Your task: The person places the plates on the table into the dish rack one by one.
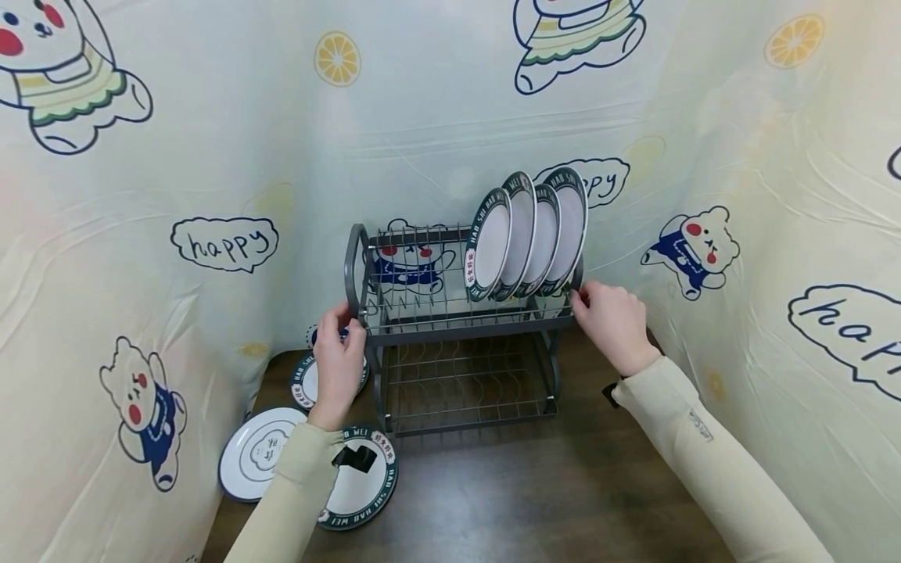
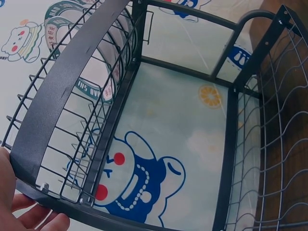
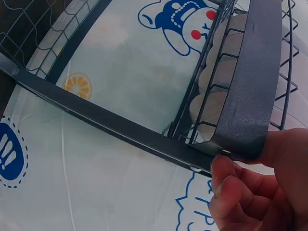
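Observation:
A dark grey two-tier dish rack stands on the wooden table. Several plates with dark green lettered rims are upright in the right part of its upper tier. My left hand grips the rack at the upper tier's left front corner, and the left wrist view shows the fingers curled under the frame. At the opposite corner my right hand holds the frame; in the right wrist view its thumb and fingers close around the end of the flat front bar.
Left of the rack lie a green-rimmed plate partly under the left sleeve, an upturned white plate and another green-rimmed plate further back. Printed cloth hangs behind and along both sides of the table.

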Tool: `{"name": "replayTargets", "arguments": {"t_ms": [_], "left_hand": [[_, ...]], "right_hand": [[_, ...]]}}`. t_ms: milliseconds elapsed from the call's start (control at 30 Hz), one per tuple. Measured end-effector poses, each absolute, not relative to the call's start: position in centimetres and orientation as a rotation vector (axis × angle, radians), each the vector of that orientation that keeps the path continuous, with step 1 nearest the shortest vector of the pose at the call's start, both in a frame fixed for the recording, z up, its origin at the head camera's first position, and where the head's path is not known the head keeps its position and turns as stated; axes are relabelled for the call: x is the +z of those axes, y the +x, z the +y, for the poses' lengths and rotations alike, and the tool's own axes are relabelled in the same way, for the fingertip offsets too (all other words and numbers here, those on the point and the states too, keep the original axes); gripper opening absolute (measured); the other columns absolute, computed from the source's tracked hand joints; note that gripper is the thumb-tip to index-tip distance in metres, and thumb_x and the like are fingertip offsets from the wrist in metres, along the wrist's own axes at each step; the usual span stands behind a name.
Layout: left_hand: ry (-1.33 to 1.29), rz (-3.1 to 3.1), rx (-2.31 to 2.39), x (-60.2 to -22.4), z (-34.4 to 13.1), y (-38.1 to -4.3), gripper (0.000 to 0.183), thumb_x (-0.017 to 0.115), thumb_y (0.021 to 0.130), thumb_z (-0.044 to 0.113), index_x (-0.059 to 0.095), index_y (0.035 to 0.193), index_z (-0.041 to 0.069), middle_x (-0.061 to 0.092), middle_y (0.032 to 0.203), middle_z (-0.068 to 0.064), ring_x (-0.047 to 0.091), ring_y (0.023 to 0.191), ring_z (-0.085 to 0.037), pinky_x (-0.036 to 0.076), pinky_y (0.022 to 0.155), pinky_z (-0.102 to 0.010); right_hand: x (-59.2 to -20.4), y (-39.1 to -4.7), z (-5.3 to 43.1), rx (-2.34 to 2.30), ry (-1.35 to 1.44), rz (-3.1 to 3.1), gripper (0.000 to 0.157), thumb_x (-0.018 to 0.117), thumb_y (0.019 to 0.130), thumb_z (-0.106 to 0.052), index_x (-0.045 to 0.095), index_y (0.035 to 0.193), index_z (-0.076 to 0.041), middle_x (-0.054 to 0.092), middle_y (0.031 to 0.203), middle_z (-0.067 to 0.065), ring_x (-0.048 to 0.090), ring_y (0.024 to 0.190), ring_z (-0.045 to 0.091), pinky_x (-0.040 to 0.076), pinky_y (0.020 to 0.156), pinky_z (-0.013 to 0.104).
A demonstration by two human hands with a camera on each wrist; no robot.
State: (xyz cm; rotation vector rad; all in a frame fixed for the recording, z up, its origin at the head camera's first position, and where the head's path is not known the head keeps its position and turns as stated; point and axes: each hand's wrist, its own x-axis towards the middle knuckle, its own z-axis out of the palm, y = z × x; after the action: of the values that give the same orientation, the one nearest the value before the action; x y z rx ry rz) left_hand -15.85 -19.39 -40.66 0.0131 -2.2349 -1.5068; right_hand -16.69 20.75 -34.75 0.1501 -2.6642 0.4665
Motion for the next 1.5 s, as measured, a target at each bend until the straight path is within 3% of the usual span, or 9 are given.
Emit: {"name": "replayTargets", "arguments": {"t_ms": [633, 1000, 1133, 1400, 1500], "left_hand": [[-0.019, -2.239, -1.497, -40.6, -18.9, -16.0, 0.039, 0.048, 0.107, 0.018, 0.053, 0.141, 0.000, 0.054, 0.136, -0.019, 0.055, 0.120, -0.031, 0.052, 0.104, -0.053], [-0.048, -2.283, -1.430, -39.7, -19.9, -16.1, 0.041, 0.049, 0.110, 0.027, 0.054, 0.142, 0.002, 0.059, 0.136, -0.017, 0.057, 0.124, -0.029, 0.055, 0.100, -0.052], [-0.024, -2.274, -1.411, -40.7, -20.5, -15.2, 0.042, 0.044, 0.112, 0.030, 0.057, 0.140, 0.001, 0.060, 0.131, -0.019, 0.058, 0.118, -0.030, 0.052, 0.096, -0.046], [0.083, -2.390, -1.369, -44.3, -21.9, -12.6, 0.040, 0.041, 0.113, 0.029, 0.062, 0.131, 0.000, 0.064, 0.130, -0.019, 0.061, 0.118, -0.033, 0.052, 0.103, -0.057], [0.123, -2.462, -1.363, -45.8, -22.6, -11.8, 0.038, 0.042, 0.112, 0.028, 0.064, 0.128, 0.001, 0.068, 0.126, -0.019, 0.065, 0.113, -0.033, 0.055, 0.098, -0.050]], "right_hand": [[-34.4, -17.6, 20.8, 0.542, 0.096, -2.738, 0.036, 0.056, 0.106, -0.019, 0.061, 0.073, -0.005, 0.053, 0.057, 0.007, 0.054, 0.053, 0.029, 0.039, 0.046, 0.040], [-34.2, -18.1, 20.3, 0.587, 0.047, -2.807, 0.030, 0.051, 0.109, -0.020, 0.067, 0.092, -0.001, 0.056, 0.066, 0.011, 0.056, 0.059, 0.031, 0.042, 0.048, 0.040], [-34.7, -18.2, 20.0, 0.621, 0.037, -2.799, 0.029, 0.051, 0.109, -0.021, 0.066, 0.092, -0.002, 0.056, 0.066, 0.010, 0.056, 0.060, 0.032, 0.040, 0.049, 0.040], [-35.4, -17.9, 20.5, 0.754, 0.054, -2.747, 0.030, 0.050, 0.109, -0.020, 0.063, 0.088, -0.004, 0.052, 0.064, 0.008, 0.050, 0.055, 0.027, 0.036, 0.049, 0.036], [-35.6, -17.9, 20.5, 0.804, 0.056, -2.732, 0.031, 0.049, 0.109, -0.021, 0.062, 0.087, -0.004, 0.051, 0.066, 0.008, 0.050, 0.057, 0.027, 0.035, 0.051, 0.036]]}}
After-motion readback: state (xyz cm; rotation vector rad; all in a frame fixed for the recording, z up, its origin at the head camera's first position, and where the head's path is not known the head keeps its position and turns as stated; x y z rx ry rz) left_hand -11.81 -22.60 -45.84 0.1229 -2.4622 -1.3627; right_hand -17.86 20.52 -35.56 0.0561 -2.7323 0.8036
